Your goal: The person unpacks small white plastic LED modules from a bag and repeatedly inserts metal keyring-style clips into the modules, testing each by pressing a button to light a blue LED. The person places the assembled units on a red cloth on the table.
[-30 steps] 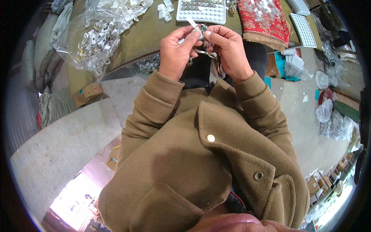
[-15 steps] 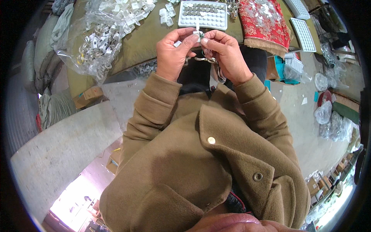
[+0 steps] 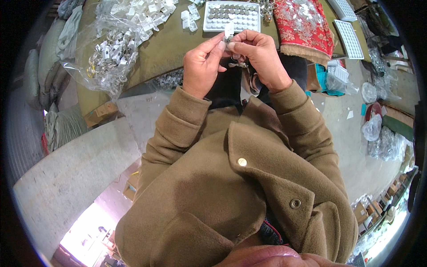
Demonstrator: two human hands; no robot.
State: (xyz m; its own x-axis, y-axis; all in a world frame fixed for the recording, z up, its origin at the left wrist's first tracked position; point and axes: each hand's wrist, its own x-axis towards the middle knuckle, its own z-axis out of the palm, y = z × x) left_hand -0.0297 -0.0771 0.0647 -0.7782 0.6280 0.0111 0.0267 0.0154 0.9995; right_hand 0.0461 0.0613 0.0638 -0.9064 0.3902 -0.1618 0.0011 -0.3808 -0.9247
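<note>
My left hand (image 3: 201,67) and my right hand (image 3: 263,60) meet over the near edge of the table, thumbs and forefingers pinched together. Between the fingertips is a small metal piece with a white tag (image 3: 229,30) that sticks up above them. A silvery metal strap (image 3: 238,65) hangs below my right fingers; it looks like a watch band. The fingers partly cover the held piece, and its exact kind cannot be made out. Just beyond stands a white tray (image 3: 206,23) with rows of round grey discs. Several clear-white plastic tags (image 3: 192,13) lie left of it.
On the olive table (image 3: 162,46), a clear plastic bag (image 3: 80,73) of tagged metal pieces lies at the left, beside a pile of white tags (image 3: 149,15). A red patterned cloth (image 3: 307,38) with clear bits covers the right. Another white tray (image 3: 349,40) is farther right.
The white tag at the fingertips now faces up broadside, where a narrow strip showed before. A white piece by my left palm no longer shows. My left hand has shifted slightly right and down.
</note>
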